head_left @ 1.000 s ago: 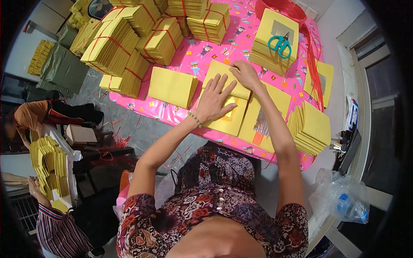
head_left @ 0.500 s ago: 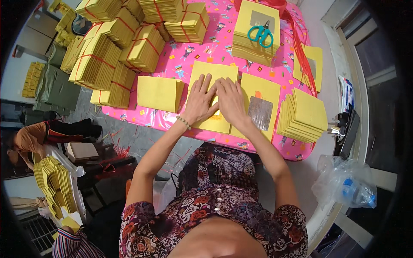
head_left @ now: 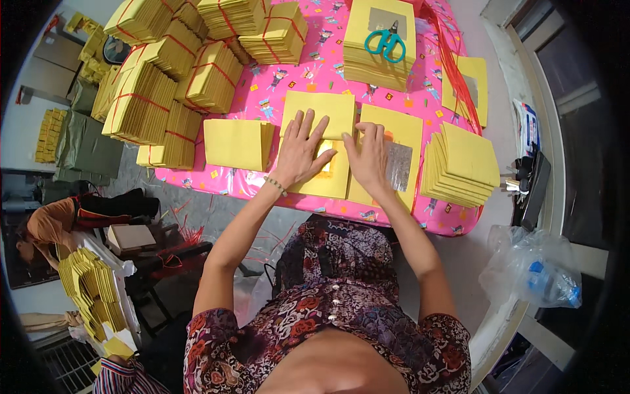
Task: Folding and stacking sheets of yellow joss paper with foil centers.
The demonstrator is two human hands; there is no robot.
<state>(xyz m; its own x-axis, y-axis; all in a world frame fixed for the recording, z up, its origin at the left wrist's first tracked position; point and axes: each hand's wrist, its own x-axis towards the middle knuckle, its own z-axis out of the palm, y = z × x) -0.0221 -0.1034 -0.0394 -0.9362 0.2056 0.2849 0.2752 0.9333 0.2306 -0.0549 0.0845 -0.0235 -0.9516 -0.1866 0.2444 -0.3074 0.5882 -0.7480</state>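
My left hand (head_left: 303, 150) lies flat with its fingers spread on a yellow paper sheet (head_left: 319, 115) at the table's near middle. A crease runs across that sheet under the fingers, and a shiny golden patch (head_left: 326, 165) shows beside the thumb. My right hand (head_left: 369, 156) has its fingers bent, with thumb and fingers apart. It rests where this sheet meets another yellow sheet (head_left: 387, 117) that bears a silvery square (head_left: 399, 167). To the left is a folded yellow paper stack (head_left: 233, 144), and to the right a fanned pile of folded yellow paper (head_left: 462, 164).
Bundles of yellow paper (head_left: 141, 105) tied with red string fill the table's far left. Teal-handled scissors (head_left: 386, 46) lie on a tall paper stack (head_left: 377, 69). Red strings (head_left: 459, 72) trail along the right. Another person (head_left: 49, 220) bends over paper at the left.
My right hand has moved right, away from the left hand, and its fingers have bent. The left hand stays on the creased sheet. The whole view has shifted slightly.
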